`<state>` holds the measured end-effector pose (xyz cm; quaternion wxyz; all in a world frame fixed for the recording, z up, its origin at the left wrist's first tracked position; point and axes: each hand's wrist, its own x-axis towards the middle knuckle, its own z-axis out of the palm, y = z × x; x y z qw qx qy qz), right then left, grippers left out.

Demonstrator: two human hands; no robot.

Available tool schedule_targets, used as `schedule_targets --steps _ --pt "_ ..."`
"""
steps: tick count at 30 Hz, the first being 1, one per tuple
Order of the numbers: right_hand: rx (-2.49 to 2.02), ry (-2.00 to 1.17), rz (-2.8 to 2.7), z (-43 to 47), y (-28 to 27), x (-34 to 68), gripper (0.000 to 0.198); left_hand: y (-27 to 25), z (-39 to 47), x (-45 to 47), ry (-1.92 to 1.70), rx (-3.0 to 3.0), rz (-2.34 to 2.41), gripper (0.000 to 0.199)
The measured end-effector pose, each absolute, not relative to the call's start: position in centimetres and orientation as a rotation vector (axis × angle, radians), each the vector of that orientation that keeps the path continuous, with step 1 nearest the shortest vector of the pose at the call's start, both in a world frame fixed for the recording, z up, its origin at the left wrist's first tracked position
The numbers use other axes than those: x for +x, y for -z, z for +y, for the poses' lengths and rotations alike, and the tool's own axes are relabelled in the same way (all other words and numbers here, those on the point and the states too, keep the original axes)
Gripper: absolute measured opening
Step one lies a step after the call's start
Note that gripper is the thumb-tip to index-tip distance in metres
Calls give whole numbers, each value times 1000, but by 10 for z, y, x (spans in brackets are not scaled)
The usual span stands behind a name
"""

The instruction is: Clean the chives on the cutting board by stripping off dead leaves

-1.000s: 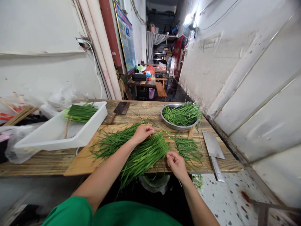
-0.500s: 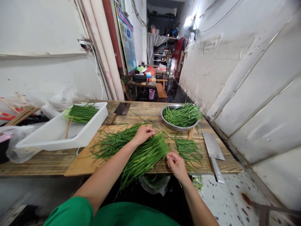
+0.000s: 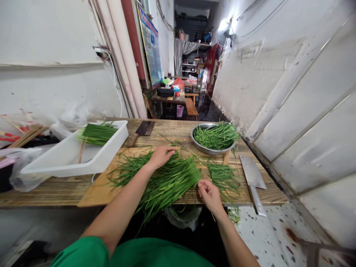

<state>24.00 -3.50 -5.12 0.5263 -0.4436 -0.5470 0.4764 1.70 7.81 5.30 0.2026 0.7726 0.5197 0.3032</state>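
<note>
A thick pile of green chives (image 3: 178, 178) lies on the wooden cutting board (image 3: 97, 191), some leaves hanging over the front edge. My left hand (image 3: 161, 157) is over the top of the pile, fingers stretched to the right and slightly apart, with nothing visible in them. At the pile's right, cut-end side, my right hand (image 3: 209, 193) is closed in a pinch. A thin pale stalk (image 3: 213, 217) sticks out below that hand; its fingertips touch the chive ends. A smaller bunch of chives (image 3: 222, 176) rests just to the right.
A metal bowl (image 3: 214, 151) heaped with chives stands behind. One cleaver (image 3: 253, 174) lies at right, handle over the edge; another cleaver (image 3: 145, 128) lies at back left. A white tray (image 3: 55, 170) holds a chive bundle (image 3: 98, 134). A lined bin (image 3: 183, 218) is below the table edge.
My left hand has drawn back to the left and slightly up over the pile. My right hand stays nearly in place, still pinched.
</note>
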Motion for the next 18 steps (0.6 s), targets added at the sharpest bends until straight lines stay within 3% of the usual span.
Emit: schedule_targets --steps 6,13,15,18 --pt "-1069 -1130 -1308 -34 54 240 29 -62 91 -8 -703 2297 1717 23" --pt "-1071 -1035 -1415 -37 31 236 25 -61 48 18 -712 2090 1127 81" --pt "-1050 -898 -1540 -37 10 234 22 -66 40 23 -731 1930 1043 79" --pt "-989 -655 -1751 -35 -30 230 19 -80 33 18 -669 1819 956 58"
